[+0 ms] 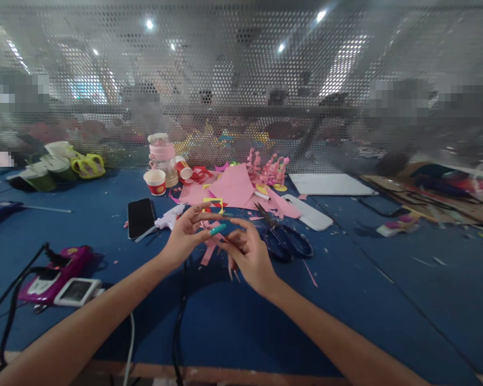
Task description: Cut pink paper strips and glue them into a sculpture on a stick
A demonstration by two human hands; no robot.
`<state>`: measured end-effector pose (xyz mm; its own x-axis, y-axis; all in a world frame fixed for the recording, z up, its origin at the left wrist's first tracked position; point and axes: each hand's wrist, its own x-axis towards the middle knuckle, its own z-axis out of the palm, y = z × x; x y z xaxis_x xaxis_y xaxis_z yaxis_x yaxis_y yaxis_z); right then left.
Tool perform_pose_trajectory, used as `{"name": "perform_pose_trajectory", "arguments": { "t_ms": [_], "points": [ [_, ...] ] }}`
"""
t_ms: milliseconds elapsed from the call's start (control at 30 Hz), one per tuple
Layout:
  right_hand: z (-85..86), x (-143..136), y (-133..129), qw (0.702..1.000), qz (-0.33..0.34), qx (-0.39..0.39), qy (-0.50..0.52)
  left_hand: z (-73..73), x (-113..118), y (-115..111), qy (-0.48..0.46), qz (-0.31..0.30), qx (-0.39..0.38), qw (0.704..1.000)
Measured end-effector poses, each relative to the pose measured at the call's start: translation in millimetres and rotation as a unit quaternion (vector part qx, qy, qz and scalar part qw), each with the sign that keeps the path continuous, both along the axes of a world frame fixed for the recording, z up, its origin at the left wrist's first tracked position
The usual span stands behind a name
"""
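Note:
My left hand [188, 231] and my right hand [249, 256] meet at the fingertips above the middle of the blue table. Between them is a narrow pink paper strip [209, 251], one end hanging below the fingers. The right thumb and fingers pinch around it, and the long-nailed left thumb and fingertips close in from the other side. Fingers partly hide the strip's upper end. Dark-handled scissors [287, 240] lie just right of my right hand. A white glue gun [170, 217] rests beyond my left hand, next to a black phone [141, 218].
Pink paper sheets [232, 185] and pink paper-flower stems [269, 169] are piled at the back. A paper cup [155, 182] and a bottle [163, 161] stand left of them. A white phone [309, 213] lies right; a purple power strip [56, 274] with cords lies left.

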<state>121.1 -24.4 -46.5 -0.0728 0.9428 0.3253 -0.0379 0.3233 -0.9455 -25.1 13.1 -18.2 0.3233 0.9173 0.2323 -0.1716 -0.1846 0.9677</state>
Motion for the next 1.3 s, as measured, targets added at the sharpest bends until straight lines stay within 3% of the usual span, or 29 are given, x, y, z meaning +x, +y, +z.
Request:
{"name": "perform_pose_trajectory", "arguments": {
  "t_ms": [67, 167, 233, 367, 433, 633, 767, 1033, 1300],
  "points": [
    [0.4, 1, 0, 1.0, 0.0, -0.007, 0.006, 1.2, -2, 0, 0.009, -0.018, 0.022, 1.0],
    [1.6, 2, 1, 1.0, -0.004, -0.021, 0.014, -0.1, -3, 2, 0.007, 0.004, 0.067, 0.998],
    [2.4, 3, 2, 1.0, -0.015, -0.022, 0.015, -2.1, -3, 5, -0.008, 0.059, 0.089, 0.994],
    [2.8, 7, 5, 0.999, -0.035, -0.011, 0.028, -4.0, -9, 15, -0.009, 0.241, 0.101, 0.965],
    [2.1, 8, 7, 0.998, -0.04, -0.017, 0.039, -3.5, -13, 19, 0.027, 0.285, 0.087, 0.954],
    [0.2, 10, 10, 0.996, -0.056, -0.035, 0.054, -4.2, -12, 16, 0.171, 0.21, 0.023, 0.962],
    [1.5, 9, 10, 0.995, -0.066, -0.041, 0.06, -6.1, -9, 13, 0.208, 0.202, 0.011, 0.957],
    [-0.5, 10, 11, 0.995, -0.068, -0.044, 0.054, -11.7, -7, 18, 0.088, 0.122, -0.042, 0.988],
    [-3.1, 11, 13, 0.997, -0.058, -0.025, 0.039, -6.7, -7, 12, 0.146, 0.18, -0.004, 0.973]
  ]
}}
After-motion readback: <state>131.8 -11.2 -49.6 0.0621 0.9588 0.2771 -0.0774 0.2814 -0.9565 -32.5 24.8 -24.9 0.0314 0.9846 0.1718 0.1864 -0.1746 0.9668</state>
